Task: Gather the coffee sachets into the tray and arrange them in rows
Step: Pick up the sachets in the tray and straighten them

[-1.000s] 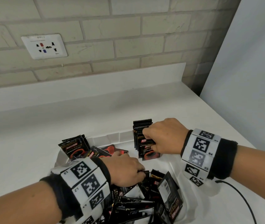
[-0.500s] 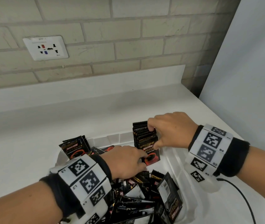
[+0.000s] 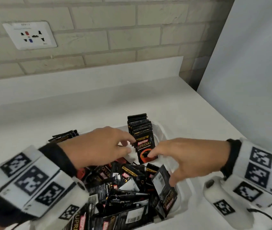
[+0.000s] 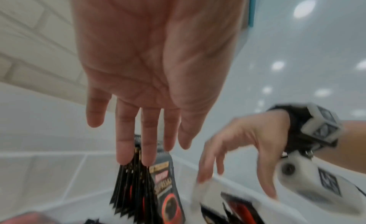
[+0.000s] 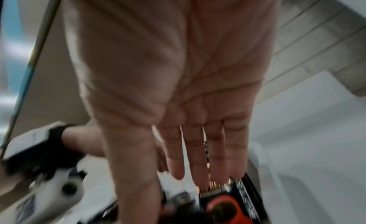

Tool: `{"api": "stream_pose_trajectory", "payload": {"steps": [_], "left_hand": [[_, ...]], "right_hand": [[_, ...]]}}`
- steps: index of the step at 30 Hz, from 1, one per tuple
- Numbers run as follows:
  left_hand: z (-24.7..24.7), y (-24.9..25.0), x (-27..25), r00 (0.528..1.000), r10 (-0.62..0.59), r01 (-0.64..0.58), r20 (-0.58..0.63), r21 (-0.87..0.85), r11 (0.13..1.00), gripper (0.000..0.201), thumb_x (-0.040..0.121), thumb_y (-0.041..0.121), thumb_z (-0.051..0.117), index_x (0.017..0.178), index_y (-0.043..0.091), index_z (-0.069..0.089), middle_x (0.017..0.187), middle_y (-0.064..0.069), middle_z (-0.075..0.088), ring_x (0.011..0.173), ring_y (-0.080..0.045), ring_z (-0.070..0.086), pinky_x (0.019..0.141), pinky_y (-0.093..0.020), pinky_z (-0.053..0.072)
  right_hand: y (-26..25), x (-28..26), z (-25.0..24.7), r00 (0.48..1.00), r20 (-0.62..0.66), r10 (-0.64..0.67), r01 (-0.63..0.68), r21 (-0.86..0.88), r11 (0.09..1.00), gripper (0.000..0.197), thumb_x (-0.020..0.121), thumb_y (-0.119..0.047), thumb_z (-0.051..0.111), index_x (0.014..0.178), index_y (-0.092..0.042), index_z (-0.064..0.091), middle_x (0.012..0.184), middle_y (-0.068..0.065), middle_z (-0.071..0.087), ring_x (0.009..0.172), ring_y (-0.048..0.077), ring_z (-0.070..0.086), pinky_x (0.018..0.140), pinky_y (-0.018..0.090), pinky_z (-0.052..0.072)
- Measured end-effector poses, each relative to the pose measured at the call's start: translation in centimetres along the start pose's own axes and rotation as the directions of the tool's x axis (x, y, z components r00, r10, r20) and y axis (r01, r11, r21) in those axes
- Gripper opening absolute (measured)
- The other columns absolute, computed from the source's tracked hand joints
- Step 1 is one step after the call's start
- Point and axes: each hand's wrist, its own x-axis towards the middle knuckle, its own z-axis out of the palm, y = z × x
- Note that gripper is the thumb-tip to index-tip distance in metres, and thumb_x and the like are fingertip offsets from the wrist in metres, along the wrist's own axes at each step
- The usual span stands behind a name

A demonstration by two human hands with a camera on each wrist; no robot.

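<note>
A white tray (image 3: 184, 196) holds black coffee sachets. A row of upright sachets (image 3: 140, 128) stands at its far right, fronted by a sachet with a red cup (image 3: 146, 150). A loose pile of sachets (image 3: 128, 188) fills the near half. My left hand (image 3: 128, 145) reaches in from the left, its straight fingers at the front sachet's left edge. My right hand (image 3: 161, 169) hovers spread over the tray, one fingertip on that sachet's lower part. In the left wrist view my left hand (image 4: 150, 149) hangs open over the row (image 4: 138, 180). Open too is the right hand (image 5: 198, 172).
A second small stack of sachets (image 3: 63, 136) leans at the tray's far left. The tray sits on a white counter (image 3: 65, 110) under a brick wall with a socket (image 3: 29, 35). A white panel (image 3: 256, 80) bounds the right side. A black cable (image 3: 264, 218) trails near my right wrist.
My right hand has let go of the top of the row, come down toward me and spread open. My left hand has left the pile and reached forward to the front sachet.
</note>
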Motion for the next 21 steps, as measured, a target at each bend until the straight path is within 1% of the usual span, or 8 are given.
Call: {"api": "stream_pose_trajectory", "payload": {"steps": [3,9,11,14,16,17,19,21], "left_hand": [[-0.7,-0.7,-1.5,0.999,-0.006,0.003,-0.051,-0.057,0.998,0.031,0.092,0.042,0.048,0.123,0.046,0.049,0.108,0.029,0.054,0.102,0.006,0.055,0.095,-0.019,0.041],[-1.0,-3.1,-4.3,0.993,-0.031,0.01,-0.115,-0.176,0.984,0.02,0.086,0.043,0.055,0.096,0.059,0.049,0.092,0.037,0.061,0.092,0.019,0.054,0.082,-0.011,0.043],[-0.7,-3.8,-5.0,0.992,-0.039,0.014,-0.121,-0.202,0.979,0.019,0.085,0.042,0.056,0.092,0.059,0.05,0.094,0.046,0.055,0.092,0.021,0.052,0.079,-0.01,0.043],[-0.3,-4.6,-5.7,0.99,-0.056,0.026,-0.128,-0.226,0.974,0.019,0.082,0.044,0.056,0.093,0.058,0.05,0.098,0.052,0.046,0.094,0.021,0.05,0.076,-0.011,0.042],[-0.2,-5.1,-6.1,0.987,-0.085,0.046,-0.134,-0.271,0.962,0.022,0.071,0.062,0.052,0.092,0.058,0.056,0.098,0.049,0.051,0.093,0.021,0.052,0.081,-0.013,0.043],[-0.2,-5.3,-6.3,0.986,-0.088,0.044,-0.139,-0.292,0.955,0.037,0.062,0.076,0.047,0.093,0.061,0.059,0.098,0.048,0.054,0.093,0.021,0.053,0.081,-0.014,0.043],[-0.2,-5.7,-6.6,0.987,-0.08,0.037,-0.14,-0.286,0.957,0.066,0.038,0.098,0.034,0.1,0.076,0.045,0.098,0.046,0.056,0.094,0.021,0.053,0.077,-0.013,0.04],[0.0,-5.3,-6.8,0.987,-0.073,0.028,-0.146,-0.293,0.956,0.067,0.038,0.095,0.043,0.102,0.075,0.043,0.098,0.046,0.057,0.094,0.021,0.054,0.08,-0.013,0.039]], "right_hand": [[-0.2,1.3,1.8,0.995,0.088,-0.055,0.053,0.023,0.998,0.083,0.071,-0.024,0.078,0.139,-0.022,0.03,0.132,-0.004,0.046,0.117,0.013,0.046,0.099,0.032,0.041],[-0.4,2.4,3.5,0.988,0.149,0.027,-0.019,-0.055,0.998,0.086,0.074,-0.025,0.076,0.142,-0.024,0.023,0.135,-0.002,0.044,0.118,0.016,0.045,0.097,0.031,0.041],[-0.6,2.1,3.4,0.991,0.123,0.054,-0.043,-0.093,0.995,0.074,0.074,-0.03,0.074,0.135,-0.026,0.032,0.125,-0.004,0.049,0.1,0.012,0.05,0.082,0.027,0.044],[-0.8,1.6,3.1,0.996,0.075,0.041,-0.035,-0.08,0.996,0.054,0.074,-0.031,0.074,0.119,-0.026,0.046,0.093,-0.009,0.051,0.067,0.001,0.043,0.057,0.017,0.033],[-0.8,1.4,3.1,0.999,0.047,-0.001,0.004,-0.058,0.998,0.041,0.073,-0.029,0.075,0.107,-0.024,0.054,0.091,-0.011,0.052,0.073,0.005,0.047,0.06,0.017,0.036],[-0.9,1.4,3.2,0.999,0.043,-0.012,0.014,-0.055,0.998,0.036,0.072,-0.029,0.075,0.101,-0.023,0.055,0.091,-0.01,0.053,0.079,0.008,0.049,0.063,0.02,0.039],[-1.1,1.3,3.3,0.998,0.055,-0.018,0.021,-0.056,0.998,0.032,0.073,-0.03,0.075,0.098,-0.022,0.056,0.081,-0.013,0.051,0.076,0.009,0.049,0.062,0.021,0.038],[-1.2,1.2,3.4,0.997,0.069,-0.019,0.022,-0.043,0.999,0.034,0.075,-0.028,0.073,0.104,-0.022,0.057,0.072,-0.017,0.046,0.064,0.003,0.044,0.057,0.017,0.035]]}}
